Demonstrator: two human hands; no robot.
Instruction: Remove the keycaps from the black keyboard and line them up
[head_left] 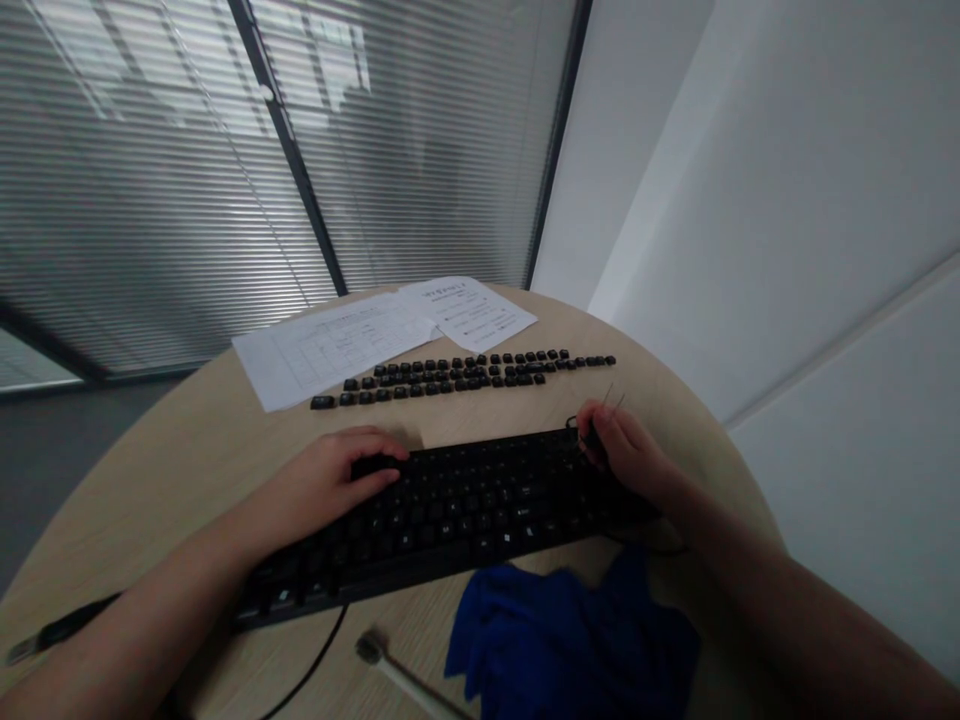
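Note:
A black keyboard (465, 510) lies slanted across the round table, most of its keys in place. My left hand (341, 475) is closed on its far edge toward the left, with the thumb over the keys. At the keyboard's far right corner, my right hand (619, 445) is closed around a small dark-handled tool with thin wires, which looks like a wire keycap puller (616, 396). Its wires point up and away from the keys. Beyond the keyboard, loose black keycaps (442, 380) stand in several rows on the table.
Printed papers (345, 340) lie at the table's far side. A blue cloth (570, 640) is bunched in front of the keyboard, beside a small brush (371, 648) with a pale handle. A cable (315, 665) and a USB plug (45, 638) lie at the near left. Blinds and a white wall stand behind.

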